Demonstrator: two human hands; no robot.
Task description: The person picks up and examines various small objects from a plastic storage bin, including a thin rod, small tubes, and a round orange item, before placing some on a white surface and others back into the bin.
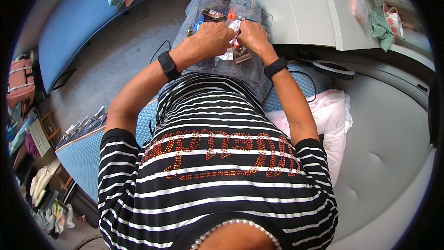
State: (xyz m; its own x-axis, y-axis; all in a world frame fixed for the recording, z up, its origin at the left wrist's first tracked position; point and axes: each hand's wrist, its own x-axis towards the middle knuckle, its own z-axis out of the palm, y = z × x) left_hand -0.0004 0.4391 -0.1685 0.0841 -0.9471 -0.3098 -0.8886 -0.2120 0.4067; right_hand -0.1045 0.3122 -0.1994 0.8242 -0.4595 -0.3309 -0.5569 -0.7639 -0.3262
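My left hand (pixel 212 36) and my right hand (pixel 253 36) are close together over a clear plastic tray (pixel 264 17) on my lap. Both have curled fingers, closed at a white crumpled piece (pixel 235 25) that looks like tissue or thin plastic. Its lower part and my fingertips are mostly hidden. Within the tray, a dark patterned strip-like case (pixel 214 15) lies at the far side beside an orange-red round piece (pixel 231 16). A blue item (pixel 200 22) shows past my left hand. Nearer me are a white scrap (pixel 226 55) and a small brownish-pink piece (pixel 243 58).
White cabinets (pixel 296 14) stand to the front right. A blue bed or bench (pixel 78 28) is at the left. A pink quilt (pixel 330 120) and a ring-shaped lamp (pixel 334 68) lie to my right. A dark cable (pixel 159 51) runs beside my leg.
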